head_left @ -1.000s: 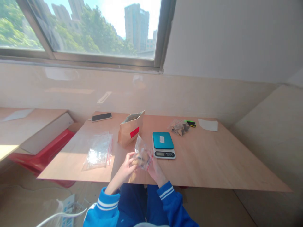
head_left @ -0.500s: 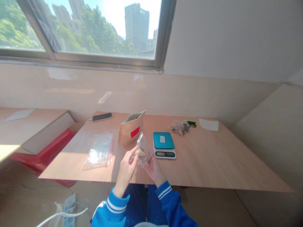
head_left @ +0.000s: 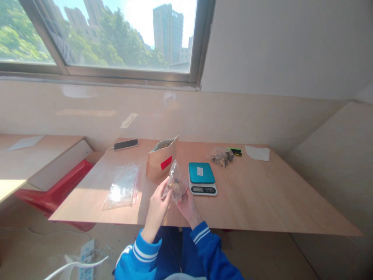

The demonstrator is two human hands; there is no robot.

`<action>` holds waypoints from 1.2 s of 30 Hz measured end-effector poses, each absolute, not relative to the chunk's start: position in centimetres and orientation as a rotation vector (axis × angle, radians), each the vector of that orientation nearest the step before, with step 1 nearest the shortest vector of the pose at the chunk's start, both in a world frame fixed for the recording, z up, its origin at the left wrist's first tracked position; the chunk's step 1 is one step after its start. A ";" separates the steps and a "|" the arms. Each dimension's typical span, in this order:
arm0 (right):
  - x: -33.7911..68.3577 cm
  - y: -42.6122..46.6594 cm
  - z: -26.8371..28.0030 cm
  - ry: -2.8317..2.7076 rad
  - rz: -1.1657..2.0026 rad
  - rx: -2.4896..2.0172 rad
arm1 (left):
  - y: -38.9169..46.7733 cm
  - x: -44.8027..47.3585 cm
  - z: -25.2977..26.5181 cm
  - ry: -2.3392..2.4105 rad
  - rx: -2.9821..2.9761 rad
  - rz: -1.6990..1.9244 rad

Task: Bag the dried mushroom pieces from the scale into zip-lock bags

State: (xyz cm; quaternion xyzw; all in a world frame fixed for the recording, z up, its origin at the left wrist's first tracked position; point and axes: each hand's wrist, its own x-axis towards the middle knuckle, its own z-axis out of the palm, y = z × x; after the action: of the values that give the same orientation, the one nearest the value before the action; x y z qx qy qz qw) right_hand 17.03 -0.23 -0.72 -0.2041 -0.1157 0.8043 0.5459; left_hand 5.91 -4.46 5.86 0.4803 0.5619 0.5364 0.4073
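Observation:
Between my hands, above the near edge of the table, is a clear zip bag (head_left: 176,186) with pale and dark dried pieces inside. My left hand (head_left: 159,199) is closed on its left side. My right hand (head_left: 188,206) grips the bag's red-striped zip edge from the right and below. Just beyond the bag stands an open brown paper pouch (head_left: 155,163) with a red label. To the right lies a kitchen scale (head_left: 201,174) with a teal top and a small display; nothing but a white sticker is on its plate.
A stack of flat clear zip bags (head_left: 122,184) lies on the left of the table (head_left: 262,194). A phone (head_left: 126,144) is at the back left. Behind the scale are a filled zip bag (head_left: 221,156), a green-and-black cutter (head_left: 236,151) and white paper (head_left: 258,153).
The dried pieces have moved from near my left fingers deeper into the zip bag. The bag stands a bit more upright, and both hands have shifted slightly.

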 end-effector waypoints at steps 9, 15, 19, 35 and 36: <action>16.9 -0.9 -1.0 -0.447 1.984 -0.488 | -4.9 5.7 6.0 1.657 1.280 1.488; 17.1 -1.1 -0.2 -0.429 1.984 -0.504 | -4.9 6.0 6.1 1.584 1.410 1.436; 17.7 -1.0 0.2 -0.483 1.999 -0.509 | -4.7 5.9 5.8 1.627 1.439 1.425; 17.9 0.3 0.8 -0.597 2.011 -0.580 | -4.1 4.7 3.9 1.629 1.389 1.401; 17.9 0.4 0.7 -0.575 2.006 -0.589 | -4.1 4.5 3.9 1.627 1.360 1.390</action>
State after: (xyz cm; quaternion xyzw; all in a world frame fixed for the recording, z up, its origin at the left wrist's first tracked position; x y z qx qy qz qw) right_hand 17.87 0.39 0.69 -0.2402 -0.2345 0.8176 0.4678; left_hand 4.52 -4.11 3.93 0.5118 0.6124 0.5233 0.2986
